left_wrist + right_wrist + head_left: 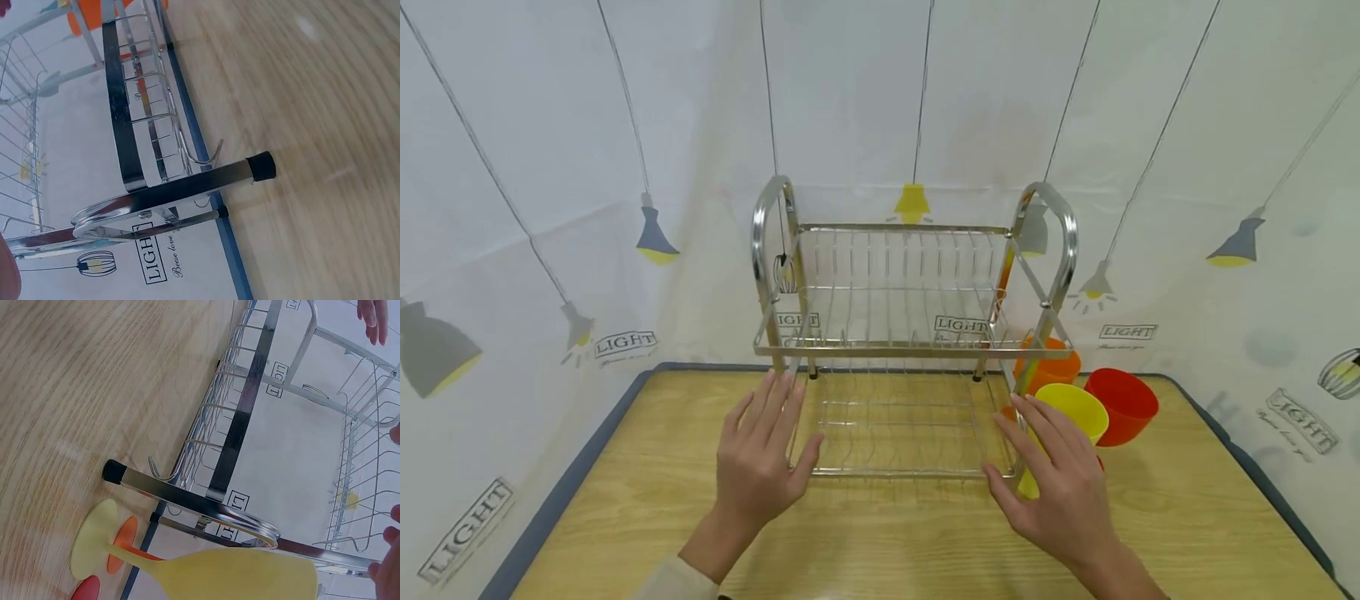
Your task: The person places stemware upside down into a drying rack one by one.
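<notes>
Where a light sleeve [681,583] ends, between seven and eight o'clock as seen from the rack [913,352], the left hand [763,458] lies open at eight o'clock, its fingers straight and close together, thumb out to the side, holding nothing. Its fingertips overlap the front left leg, and whether they touch the metal cannot be told. At the clock's centre the rack itself, shiny metal with two wire tiers, stands upright on the pale wooden desk [895,542]; its arched side frames curve over at ten and two o'clock, and the legs end in black caps [262,165]. At four o'clock the right hand [1060,483] is open too, gripping nothing, its fingers extended toward the front right leg; contact there is also unclear. Beyond it are three goblets: the orange goblet [1062,367] at three o'clock, near the rear of the desk, then the yellow goblet [1078,408] between three and four, just beside the hand, and, farthest right, the red goblet [1123,408], also between three and four.
</notes>
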{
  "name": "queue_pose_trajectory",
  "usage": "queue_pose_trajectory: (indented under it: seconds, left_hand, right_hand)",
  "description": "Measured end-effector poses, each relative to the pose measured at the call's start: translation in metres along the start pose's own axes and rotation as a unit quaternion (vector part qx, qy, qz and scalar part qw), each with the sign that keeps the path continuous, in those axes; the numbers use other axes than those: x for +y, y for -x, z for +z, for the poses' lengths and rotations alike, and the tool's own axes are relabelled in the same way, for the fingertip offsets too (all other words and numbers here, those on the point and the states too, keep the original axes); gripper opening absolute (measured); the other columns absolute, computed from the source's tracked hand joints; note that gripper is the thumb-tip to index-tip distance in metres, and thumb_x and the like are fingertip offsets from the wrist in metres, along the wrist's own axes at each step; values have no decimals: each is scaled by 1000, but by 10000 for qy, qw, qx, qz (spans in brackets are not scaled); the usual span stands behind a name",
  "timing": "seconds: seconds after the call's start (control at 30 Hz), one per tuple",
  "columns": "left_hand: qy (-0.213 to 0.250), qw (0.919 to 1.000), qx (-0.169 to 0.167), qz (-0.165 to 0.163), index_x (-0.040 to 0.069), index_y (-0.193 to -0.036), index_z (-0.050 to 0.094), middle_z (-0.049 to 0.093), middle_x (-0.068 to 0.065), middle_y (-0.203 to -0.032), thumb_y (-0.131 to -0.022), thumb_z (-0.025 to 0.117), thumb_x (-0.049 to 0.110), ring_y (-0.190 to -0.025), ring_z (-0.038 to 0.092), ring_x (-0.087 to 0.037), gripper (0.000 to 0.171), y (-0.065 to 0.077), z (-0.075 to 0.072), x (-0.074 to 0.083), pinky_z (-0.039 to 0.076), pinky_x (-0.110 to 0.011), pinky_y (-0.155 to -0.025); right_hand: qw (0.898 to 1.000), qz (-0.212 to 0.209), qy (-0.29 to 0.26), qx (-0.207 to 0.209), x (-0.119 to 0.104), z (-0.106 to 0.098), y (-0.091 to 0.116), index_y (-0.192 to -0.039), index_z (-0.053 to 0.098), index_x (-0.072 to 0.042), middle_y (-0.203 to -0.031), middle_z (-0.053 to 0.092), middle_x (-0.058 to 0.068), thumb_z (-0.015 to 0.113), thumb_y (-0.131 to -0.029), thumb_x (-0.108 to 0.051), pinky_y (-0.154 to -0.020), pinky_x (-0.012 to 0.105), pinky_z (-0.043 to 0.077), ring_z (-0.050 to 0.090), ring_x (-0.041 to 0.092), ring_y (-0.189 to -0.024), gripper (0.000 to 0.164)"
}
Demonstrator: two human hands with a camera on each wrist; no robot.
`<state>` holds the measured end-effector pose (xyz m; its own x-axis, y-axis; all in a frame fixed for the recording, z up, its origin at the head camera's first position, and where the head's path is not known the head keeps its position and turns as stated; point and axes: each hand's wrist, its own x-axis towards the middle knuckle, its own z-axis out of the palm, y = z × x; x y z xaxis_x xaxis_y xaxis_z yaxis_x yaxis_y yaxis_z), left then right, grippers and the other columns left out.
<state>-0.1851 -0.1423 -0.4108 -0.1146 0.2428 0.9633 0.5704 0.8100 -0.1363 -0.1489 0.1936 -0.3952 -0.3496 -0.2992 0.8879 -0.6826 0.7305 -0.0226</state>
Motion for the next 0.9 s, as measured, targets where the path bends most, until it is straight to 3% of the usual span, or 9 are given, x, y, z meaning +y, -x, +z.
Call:
queue_pose_trajectory:
  seconds: [0.1, 0.2, 0.33, 0.53, 0.63, 0.73, 0.9]
  left_hand:
    - [65, 9983, 60, -575, -10, -119, 63, 64, -25, -122, -95, 55, 36, -111, 61, -44, 52, 0, 0, -2, 51, -59, -80]
    - [310, 9930, 120, -1136, -10, -125, 58, 61, -25, -126, -94, 57, 33, -114, 59, -43, 54, 0, 1, -4, 50, -59, -81]
    - [552, 9860, 177, -1566, -9, -130, 55, 61, -25, -127, -94, 59, 31, -116, 59, -41, 54, -3, 5, -5, 50, -60, -86]
    - [843, 9739, 66, -2108, -8, -134, 51, 60, -24, -128, -92, 61, 27, -119, 57, -39, 55, -8, 7, -5, 48, -55, -94]
    - [942, 9662, 56, -2401, -8, -135, 49, 58, -25, -130, -87, 66, 18, -120, 56, -39, 57, -12, 8, -7, 47, -52, -98]
    - [951, 9600, 42, -2633, -8, -135, 49, 57, -25, -130, -83, 69, 9, -119, 57, -39, 59, -15, 10, -9, 49, -51, -96]
    - [1169, 9438, -56, -3091, -5, -139, 46, 59, -23, -127, -81, 72, 2, -114, 58, -35, 63, -19, 14, -12, 52, -49, -89]
  right_hand:
    - [9995, 261, 162, -35, 0, 0, 1, -116, 69, -3, -126, 63, 19, 55, -92, -48, -112, 31, 32, 56, 39, -112, 53]
    - [9976, 540, 399, -149, 1, -2, 3, -119, 67, -2, -128, 61, 19, 52, -91, -52, -102, 44, 42, 55, 40, -114, 59]
    - [9946, 784, 659, -162, 6, -5, 5, -122, 64, 0, -130, 58, 21, 50, -90, -57, -84, 60, 47, 54, 42, -114, 67]
    - [9889, 1116, 983, 36, 13, -11, 6, -126, 58, 4, -133, 54, 25, 49, -88, -62, -80, 62, 50, 53, 43, -114, 77]
    - [9837, 1451, 1055, -85, 13, -14, 6, -130, 54, 4, -136, 51, 26, 48, -87, -65, -82, 63, 50, 52, 45, -116, 82]
    - [9746, 1988, 1001, -255, 12, -19, 5, -134, 50, 3, -137, 48, 26, 60, -81, -58, -85, 64, 49, 49, 45, -118, 81]
    - [9526, 2881, 881, -434, 9, -25, 4, -141, 44, 0, -138, 45, 25, 81, -68, -29, -86, 65, 49, 45, 42, -122, 87]
